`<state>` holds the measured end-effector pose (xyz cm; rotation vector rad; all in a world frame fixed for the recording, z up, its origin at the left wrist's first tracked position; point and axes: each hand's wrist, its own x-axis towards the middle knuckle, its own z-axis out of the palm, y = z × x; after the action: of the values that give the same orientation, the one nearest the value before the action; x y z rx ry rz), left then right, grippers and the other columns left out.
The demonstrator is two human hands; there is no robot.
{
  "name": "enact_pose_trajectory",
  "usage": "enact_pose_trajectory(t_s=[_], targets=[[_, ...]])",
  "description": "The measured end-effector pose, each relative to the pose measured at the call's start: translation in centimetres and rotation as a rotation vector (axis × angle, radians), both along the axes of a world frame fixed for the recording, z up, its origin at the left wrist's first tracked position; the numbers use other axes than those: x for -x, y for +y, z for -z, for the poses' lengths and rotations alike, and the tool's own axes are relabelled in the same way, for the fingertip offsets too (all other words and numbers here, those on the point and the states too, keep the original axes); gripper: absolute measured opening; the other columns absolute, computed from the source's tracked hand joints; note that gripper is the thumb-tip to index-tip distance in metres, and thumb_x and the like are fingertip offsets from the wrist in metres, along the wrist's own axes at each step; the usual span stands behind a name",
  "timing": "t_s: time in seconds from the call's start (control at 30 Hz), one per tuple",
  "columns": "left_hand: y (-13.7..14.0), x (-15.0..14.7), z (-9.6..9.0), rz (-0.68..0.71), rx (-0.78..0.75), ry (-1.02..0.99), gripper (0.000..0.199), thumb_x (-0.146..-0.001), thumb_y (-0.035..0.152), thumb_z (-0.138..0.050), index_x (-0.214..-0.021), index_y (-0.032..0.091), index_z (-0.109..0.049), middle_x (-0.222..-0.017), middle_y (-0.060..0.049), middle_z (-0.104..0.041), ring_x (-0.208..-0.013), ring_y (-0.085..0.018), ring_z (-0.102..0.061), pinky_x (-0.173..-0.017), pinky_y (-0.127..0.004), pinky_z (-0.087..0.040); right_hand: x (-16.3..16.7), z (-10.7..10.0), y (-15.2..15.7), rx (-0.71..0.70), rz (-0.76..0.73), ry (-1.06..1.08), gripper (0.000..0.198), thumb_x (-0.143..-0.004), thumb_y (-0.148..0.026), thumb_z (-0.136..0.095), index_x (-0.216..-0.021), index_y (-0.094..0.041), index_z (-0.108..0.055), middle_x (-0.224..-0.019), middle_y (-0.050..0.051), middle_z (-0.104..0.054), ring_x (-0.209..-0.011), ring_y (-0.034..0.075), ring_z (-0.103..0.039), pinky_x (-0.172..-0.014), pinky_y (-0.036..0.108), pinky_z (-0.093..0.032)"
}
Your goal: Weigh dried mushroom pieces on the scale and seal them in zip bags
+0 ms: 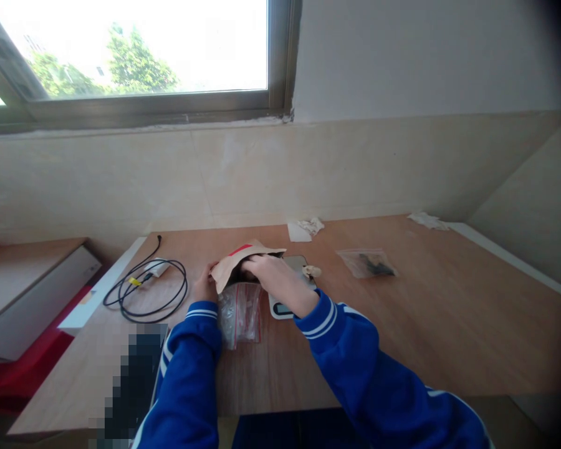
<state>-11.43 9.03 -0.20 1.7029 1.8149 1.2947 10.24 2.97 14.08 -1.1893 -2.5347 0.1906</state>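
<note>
A brown paper bag (229,267) with a red mark leans over the table, its dark mouth facing me. My left hand (205,285) grips its left edge, with the fingers wrapped behind the paper. Inside the mouth reaches my right hand (273,277); its fingertips are hidden there, so whatever they touch cannot be seen. Clear zip bags (240,318) with red seals lie just below the paper bag. Partly under my right forearm sits a white kitchen scale (278,312) with a small dark display. A small crumpled beige piece (311,271) rests at the scale's right edge.
To the left lie a coiled black cable (186,284) and a white adapter (159,268). A zip bag with dark contents (370,264) lies right. Crumpled tissues (312,226) are near the wall. A dark pixelated block (138,374) covers the front left of the wooden table (430,312).
</note>
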Motion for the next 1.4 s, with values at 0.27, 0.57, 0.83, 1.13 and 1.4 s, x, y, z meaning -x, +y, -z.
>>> enact_pose_trajectory(t_s=[0.27, 0.57, 0.83, 1.13, 1.4], targets=[[-0.5, -0.1, -0.4, 0.005, -0.018, -0.009, 0.040, -0.068, 0.016, -0.055, -0.107, 0.018, -0.064, -0.093, -0.004, -0.072, -0.086, -0.019, -0.066, -0.075, -0.025, -0.051, -2.3, 1.5, 0.5, -0.061, -0.115, 0.407, 0.032, -0.088, -0.001, -0.041, -0.103, -0.017, -0.065, -0.109, 0.006, -0.067, -0.104, 0.017, -0.061, -0.092, 0.031, -0.047], [-0.5, 0.0, -0.2, 0.007, -0.025, -0.001, 0.039, -0.069, 0.017, -0.053, -0.107, 0.018, -0.064, -0.096, -0.005, -0.072, -0.088, -0.020, -0.066, -0.077, -0.027, -0.051, -2.6, 2.7, 0.2, -0.184, -0.092, 0.538, 0.029, -0.087, -0.002, -0.047, -0.092, -0.021, -0.069, -0.095, 0.003, -0.071, -0.097, 0.018, -0.061, -0.090, 0.033, -0.046], [0.0, 0.3, 0.2, 0.008, 0.004, 0.013, 0.037, -0.072, 0.020, -0.054, -0.108, 0.019, -0.063, -0.097, -0.005, -0.072, -0.091, -0.020, -0.067, -0.079, -0.028, -0.051, -2.3, 2.6, 0.1, -0.108, -0.077, 0.354, 0.027, -0.090, -0.007, -0.047, -0.103, -0.019, -0.067, -0.104, 0.005, -0.070, -0.098, 0.017, -0.064, -0.087, 0.031, -0.049], [0.0, 0.3, 0.1, -0.006, 0.017, 0.037, 0.037, -0.073, 0.016, -0.052, -0.107, 0.020, -0.064, -0.098, -0.005, -0.073, -0.090, -0.020, -0.068, -0.077, -0.026, -0.051, 0.8, 1.1, -0.3, -0.176, 0.072, -0.208, 0.028, -0.091, -0.006, -0.045, -0.113, -0.012, -0.062, -0.115, 0.015, -0.066, -0.098, 0.025, -0.065, -0.082, 0.037, -0.053], [0.1, 0.4, 0.2, 0.004, -0.020, 0.021, 0.036, -0.073, 0.018, -0.051, -0.106, 0.016, -0.064, -0.099, -0.009, -0.072, -0.091, -0.022, -0.067, -0.080, -0.031, -0.052, 1.0, 2.2, 0.3, -0.303, 0.058, -0.247, 0.025, -0.090, -0.008, -0.048, -0.112, -0.008, -0.060, -0.113, 0.016, -0.066, -0.101, 0.026, -0.062, -0.086, 0.038, -0.050]])
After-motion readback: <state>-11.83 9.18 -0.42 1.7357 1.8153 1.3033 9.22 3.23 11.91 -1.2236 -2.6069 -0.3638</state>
